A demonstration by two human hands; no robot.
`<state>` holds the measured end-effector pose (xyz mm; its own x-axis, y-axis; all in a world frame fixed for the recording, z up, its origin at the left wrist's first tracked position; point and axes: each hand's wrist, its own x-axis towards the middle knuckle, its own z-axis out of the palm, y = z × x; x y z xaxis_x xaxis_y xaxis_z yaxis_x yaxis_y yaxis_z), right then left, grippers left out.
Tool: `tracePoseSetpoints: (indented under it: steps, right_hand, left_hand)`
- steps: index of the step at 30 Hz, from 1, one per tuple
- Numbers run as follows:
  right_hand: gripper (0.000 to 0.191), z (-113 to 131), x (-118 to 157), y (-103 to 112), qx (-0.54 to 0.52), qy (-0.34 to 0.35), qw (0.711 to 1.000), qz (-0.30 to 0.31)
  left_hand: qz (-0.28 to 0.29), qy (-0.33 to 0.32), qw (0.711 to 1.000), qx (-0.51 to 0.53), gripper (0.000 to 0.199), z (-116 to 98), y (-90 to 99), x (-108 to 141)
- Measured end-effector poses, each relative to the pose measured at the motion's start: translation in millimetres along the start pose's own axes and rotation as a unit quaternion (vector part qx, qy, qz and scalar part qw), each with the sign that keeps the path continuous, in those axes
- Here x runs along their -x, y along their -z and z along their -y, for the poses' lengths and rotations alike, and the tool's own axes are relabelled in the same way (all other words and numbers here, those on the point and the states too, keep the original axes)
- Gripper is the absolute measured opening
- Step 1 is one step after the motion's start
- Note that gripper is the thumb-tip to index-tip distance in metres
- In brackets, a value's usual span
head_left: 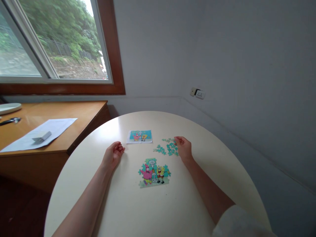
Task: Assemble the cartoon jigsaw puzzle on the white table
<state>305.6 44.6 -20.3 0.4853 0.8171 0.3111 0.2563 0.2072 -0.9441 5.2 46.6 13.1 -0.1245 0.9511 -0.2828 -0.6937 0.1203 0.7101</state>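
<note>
A partly joined jigsaw puzzle [153, 172] lies flat on the round table, showing a pink starfish, a grey-white figure and a yellow sponge character. Behind it to the right are several loose puzzle pieces [172, 148], mostly teal. My right hand [183, 147] reaches over the right side of these pieces, fingertips pinched together at the upper edge; whether a piece is between them is too small to tell. My left hand [114, 154] rests on the table, fingers loosely curled with nothing visible in them. Just beyond it to the right lies a printed reference picture [140, 136].
The cream round table [153, 214] stands near a grey wall with a socket [200, 94]. On the left, a wooden desk [91, 110] holds a white paper sheet [60, 124], a small grey-white block [41, 136], a black-handled tool [10, 121] and a white plate [10, 108].
</note>
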Motion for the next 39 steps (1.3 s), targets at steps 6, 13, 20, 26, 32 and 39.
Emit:
tracePoseSetpoints:
  steps: [6,13,20,26,32,39]
  right_hand:
    - [0.033,1.4,1.1,0.3,0.0,-0.013,1.0,0.002]
    - [0.035,4.9,3.4,-2.4,-0.017,-0.026,1.0,0.0]
    - [0.027,39.3,18.7,-20.6,0.023,0.054,0.993,0.103]
    - [0.017,82.7,48.3,-35.9,0.094,0.054,0.932,0.344]
    - [0.014,102.2,73.9,-46.0,0.075,0.027,0.889,0.45]
    - [0.013,98.0,84.7,-50.3,0.125,0.024,0.849,0.513]
  left_hand:
    - [-0.012,0.007,1.0,0.011,0.012,1.2,0.9,-2.4]
    - [-0.001,0.003,1.0,0.009,0.015,1.6,-0.8,-0.8]
    - [0.006,0.006,1.0,0.022,0.011,2.3,0.0,-1.9]
    - [0.005,0.006,1.0,0.027,0.012,3.0,0.5,-3.1]
    - [0.015,0.005,1.0,0.025,0.012,4.2,2.8,-5.7]
    - [0.011,0.002,1.0,0.025,0.011,5.6,4.7,-9.4]
